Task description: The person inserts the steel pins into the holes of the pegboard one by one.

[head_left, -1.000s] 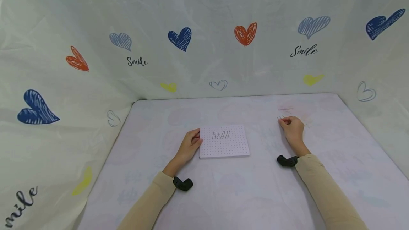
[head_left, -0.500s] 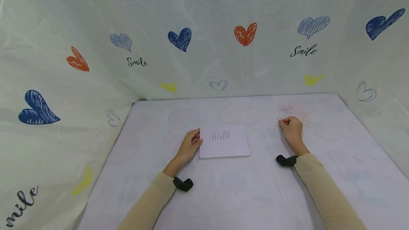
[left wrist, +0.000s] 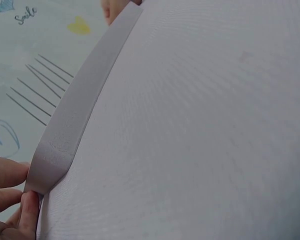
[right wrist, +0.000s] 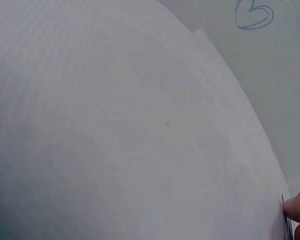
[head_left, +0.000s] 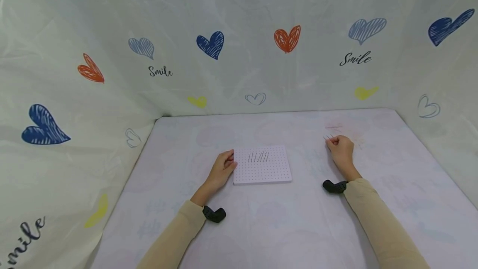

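Hardly anything has shifted in the last second: the left hand [head_left: 220, 170] still pinches the left edge of the white board [head_left: 257, 175] mid-table [head_left: 280, 227], and the row of standing pins [left wrist: 36, 92] has gained none, so the work is at a pause. Well apart, the right hand [head_left: 341, 150] pinches loose pins [right wrist: 288, 222], though how many I can't make out.

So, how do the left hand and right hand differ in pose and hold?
The left hand grips the left edge of the white pegboard; the right hand pinches thin dark pins, apart from it. In the head view, the left hand sits lower, the right hand farther across the table. Both emerge from beige sleeves, each with a black device at the wrist.
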`<state>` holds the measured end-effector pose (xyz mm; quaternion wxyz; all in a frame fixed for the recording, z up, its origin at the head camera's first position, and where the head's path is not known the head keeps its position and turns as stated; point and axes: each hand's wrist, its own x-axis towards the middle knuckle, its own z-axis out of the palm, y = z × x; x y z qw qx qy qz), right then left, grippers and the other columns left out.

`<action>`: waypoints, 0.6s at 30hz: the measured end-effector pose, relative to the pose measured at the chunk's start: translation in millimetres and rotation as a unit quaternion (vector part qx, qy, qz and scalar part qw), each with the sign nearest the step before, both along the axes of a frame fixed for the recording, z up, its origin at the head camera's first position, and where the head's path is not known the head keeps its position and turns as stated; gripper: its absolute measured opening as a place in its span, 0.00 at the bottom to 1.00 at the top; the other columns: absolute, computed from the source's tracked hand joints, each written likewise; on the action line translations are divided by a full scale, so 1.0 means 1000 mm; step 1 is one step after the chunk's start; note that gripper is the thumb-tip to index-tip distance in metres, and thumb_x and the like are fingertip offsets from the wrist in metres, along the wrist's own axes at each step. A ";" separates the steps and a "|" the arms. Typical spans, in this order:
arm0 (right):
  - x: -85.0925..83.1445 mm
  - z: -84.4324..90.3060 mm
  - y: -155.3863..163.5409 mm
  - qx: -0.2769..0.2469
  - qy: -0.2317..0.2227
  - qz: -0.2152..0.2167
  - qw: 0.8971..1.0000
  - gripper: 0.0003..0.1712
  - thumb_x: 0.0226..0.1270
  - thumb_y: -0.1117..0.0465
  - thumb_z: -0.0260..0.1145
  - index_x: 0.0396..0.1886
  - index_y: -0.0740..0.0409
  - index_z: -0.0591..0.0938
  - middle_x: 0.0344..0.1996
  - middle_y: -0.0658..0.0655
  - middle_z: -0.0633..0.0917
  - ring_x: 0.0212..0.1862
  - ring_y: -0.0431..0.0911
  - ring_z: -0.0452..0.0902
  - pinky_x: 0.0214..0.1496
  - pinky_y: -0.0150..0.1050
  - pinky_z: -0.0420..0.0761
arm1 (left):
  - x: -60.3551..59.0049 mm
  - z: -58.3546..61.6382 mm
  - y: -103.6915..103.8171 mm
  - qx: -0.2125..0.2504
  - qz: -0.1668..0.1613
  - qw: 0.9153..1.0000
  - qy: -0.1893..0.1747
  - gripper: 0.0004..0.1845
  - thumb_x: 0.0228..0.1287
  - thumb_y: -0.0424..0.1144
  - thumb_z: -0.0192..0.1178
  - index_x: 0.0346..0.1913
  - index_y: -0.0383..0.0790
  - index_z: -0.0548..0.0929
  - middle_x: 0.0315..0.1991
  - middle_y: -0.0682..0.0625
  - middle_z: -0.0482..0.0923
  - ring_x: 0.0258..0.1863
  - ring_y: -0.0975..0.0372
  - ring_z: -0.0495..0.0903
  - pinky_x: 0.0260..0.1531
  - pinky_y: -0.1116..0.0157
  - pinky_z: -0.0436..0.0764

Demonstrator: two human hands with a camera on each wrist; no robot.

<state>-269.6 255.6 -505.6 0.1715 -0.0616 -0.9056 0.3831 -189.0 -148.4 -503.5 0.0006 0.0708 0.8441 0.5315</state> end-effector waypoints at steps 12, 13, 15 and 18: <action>0.001 0.002 -0.001 -0.006 0.002 0.004 1.000 0.09 0.67 0.69 0.66 0.31 0.75 0.82 0.22 0.60 0.77 0.28 0.50 0.69 0.28 0.36 0.66 | 0.000 0.001 0.001 0.000 0.006 1.000 -0.009 0.28 0.74 0.29 0.55 0.72 0.26 0.63 0.66 0.35 0.65 0.60 0.50 0.69 0.65 0.54 0.71; 0.001 0.002 -0.002 -0.008 0.002 0.005 1.000 0.09 0.67 0.69 0.66 0.31 0.75 0.82 0.22 0.60 0.76 0.28 0.51 0.69 0.29 0.37 0.67 | 0.000 0.001 0.001 -0.001 0.007 1.000 -0.008 0.28 0.74 0.29 0.55 0.72 0.26 0.63 0.66 0.35 0.64 0.59 0.50 0.69 0.65 0.54 0.72; 0.002 0.002 -0.002 -0.009 0.001 0.006 1.000 0.09 0.67 0.69 0.65 0.31 0.75 0.81 0.22 0.60 0.76 0.29 0.51 0.69 0.29 0.38 0.67 | 0.000 0.001 0.001 0.000 0.006 1.000 -0.007 0.28 0.74 0.29 0.55 0.72 0.26 0.63 0.66 0.35 0.64 0.59 0.50 0.69 0.65 0.54 0.72; 0.002 0.001 -0.003 -0.009 0.001 0.005 1.000 0.09 0.68 0.70 0.64 0.31 0.75 0.81 0.23 0.61 0.76 0.29 0.52 0.70 0.30 0.38 0.67 | 0.000 0.000 0.001 0.001 0.005 1.000 -0.008 0.28 0.74 0.29 0.55 0.72 0.26 0.62 0.66 0.34 0.64 0.59 0.50 0.69 0.65 0.54 0.72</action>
